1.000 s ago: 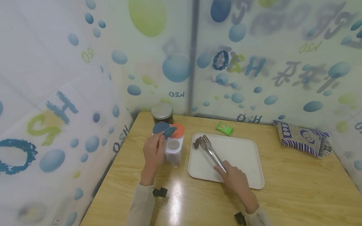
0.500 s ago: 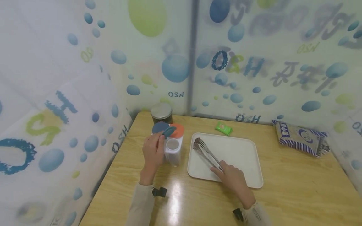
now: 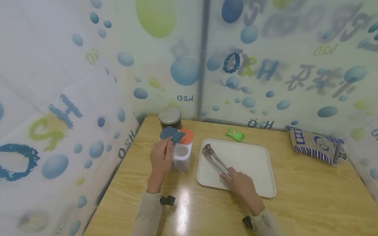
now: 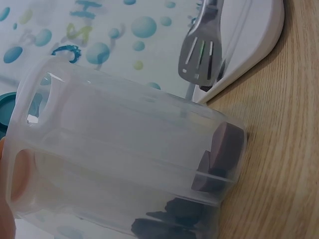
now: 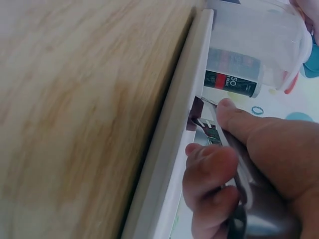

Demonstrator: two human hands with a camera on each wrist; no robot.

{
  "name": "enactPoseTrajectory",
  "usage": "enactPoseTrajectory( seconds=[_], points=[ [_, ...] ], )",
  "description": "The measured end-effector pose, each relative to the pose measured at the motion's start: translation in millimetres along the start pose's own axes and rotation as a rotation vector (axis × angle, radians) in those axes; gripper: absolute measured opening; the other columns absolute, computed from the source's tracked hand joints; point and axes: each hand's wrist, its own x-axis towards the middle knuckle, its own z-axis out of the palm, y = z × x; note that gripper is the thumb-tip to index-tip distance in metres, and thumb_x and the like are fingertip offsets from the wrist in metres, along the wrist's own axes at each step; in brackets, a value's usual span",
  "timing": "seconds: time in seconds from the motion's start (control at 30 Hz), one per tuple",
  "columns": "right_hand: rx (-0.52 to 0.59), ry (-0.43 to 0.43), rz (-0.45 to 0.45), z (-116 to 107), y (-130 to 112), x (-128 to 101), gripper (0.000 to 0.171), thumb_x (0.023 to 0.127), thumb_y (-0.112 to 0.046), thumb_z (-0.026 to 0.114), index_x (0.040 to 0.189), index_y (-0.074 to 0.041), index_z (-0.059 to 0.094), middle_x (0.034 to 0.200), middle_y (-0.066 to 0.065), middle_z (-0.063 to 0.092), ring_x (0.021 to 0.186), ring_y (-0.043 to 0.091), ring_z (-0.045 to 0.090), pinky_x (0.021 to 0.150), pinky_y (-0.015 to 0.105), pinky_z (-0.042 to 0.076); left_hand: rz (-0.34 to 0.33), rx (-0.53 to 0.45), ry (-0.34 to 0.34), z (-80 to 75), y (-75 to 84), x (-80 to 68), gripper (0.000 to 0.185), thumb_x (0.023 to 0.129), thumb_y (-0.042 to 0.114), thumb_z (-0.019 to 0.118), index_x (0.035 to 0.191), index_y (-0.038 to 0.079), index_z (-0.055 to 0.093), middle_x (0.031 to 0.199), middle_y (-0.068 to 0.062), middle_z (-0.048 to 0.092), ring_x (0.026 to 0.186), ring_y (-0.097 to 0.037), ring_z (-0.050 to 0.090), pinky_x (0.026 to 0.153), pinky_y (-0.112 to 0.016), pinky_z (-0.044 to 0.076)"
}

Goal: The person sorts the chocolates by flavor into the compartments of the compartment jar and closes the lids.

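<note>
My left hand pinches a raised teal lid on a clear plastic multi-compartment storage container. The compartment under it is uncovered; blue and orange lids cover others. Dark chunks lie at the container's bottom in the left wrist view. My right hand grips metal serving tongs, with one slotted tip seen from the left wrist. The tips sit around a dark brown piece at the left end of a white tray; whether they squeeze it firmly I cannot tell.
A dark tin with a silver lid stands behind the container. Beyond the tray lies a small green packet. A blue-and-white striped bag rests at the table's far right. Printed walls enclose the table's back and left.
My right hand has shifted slightly left, and the tongs' tips have come around the brown piece, which has turned a little. The left hand keeps its hold on the lid.
</note>
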Motion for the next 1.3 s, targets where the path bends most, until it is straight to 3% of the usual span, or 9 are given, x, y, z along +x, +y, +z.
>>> enactPoseTrajectory(
  seconds=[0.37,0.63,0.87,1.07,1.3],
  points=[
    [0.064,0.058,-0.013,-28.7,-11.0,-17.6,0.042,0.098,-0.055,0.052,0.095,-0.013,0.053,0.062,-0.001,0.044,0.052,0.015,0.044,0.047,0.029,0.032,0.009,0.000,0.025,2.6,-3.0,0.0,0.021,0.096,0.011,0.057,0.103,-0.001,0.072,0.095,-0.015,0.075,0.089,-0.033,0.071,0.083,-0.049,0.049],
    [0.146,0.113,-0.134,-54.0,-42.7,-42.6,0.035,0.097,-0.051,0.057,0.096,-0.016,0.053,0.061,-0.004,0.044,0.049,0.010,0.042,0.046,0.026,0.033,-0.003,-0.001,0.023,2.0,-1.9,-0.2,0.020,0.096,0.011,0.057,0.103,0.000,0.072,0.096,-0.015,0.076,0.089,-0.033,0.071,0.084,-0.049,0.049],
    [0.112,0.112,-0.188,-52.8,-60.8,-47.5,0.032,0.095,-0.048,0.061,0.092,-0.018,0.051,0.058,-0.007,0.041,0.049,0.008,0.041,0.046,0.024,0.032,0.012,-0.005,0.034,2.0,-1.3,-0.3,0.019,0.095,0.010,0.058,0.102,0.000,0.073,0.094,-0.014,0.076,0.087,-0.032,0.072,0.082,-0.050,0.050],
    [0.095,0.120,-0.217,-47.5,-67.8,-44.1,0.033,0.094,-0.050,0.061,0.090,-0.020,0.050,0.058,-0.008,0.040,0.050,0.008,0.041,0.046,0.024,0.031,0.026,-0.014,0.030,3.9,-1.6,2.4,0.019,0.095,0.009,0.057,0.102,0.001,0.073,0.096,-0.013,0.076,0.092,-0.032,0.072,0.082,-0.049,0.050],
    [0.083,0.135,-0.240,-45.1,-71.2,-42.2,0.033,0.094,-0.050,0.061,0.086,-0.020,0.048,0.057,-0.009,0.037,0.049,0.008,0.040,0.045,0.024,0.030,0.024,0.006,0.028,2.5,-1.3,1.1,0.020,0.095,0.010,0.057,0.101,0.000,0.072,0.093,-0.014,0.076,0.087,-0.032,0.072,0.081,-0.049,0.050]
  ],
)
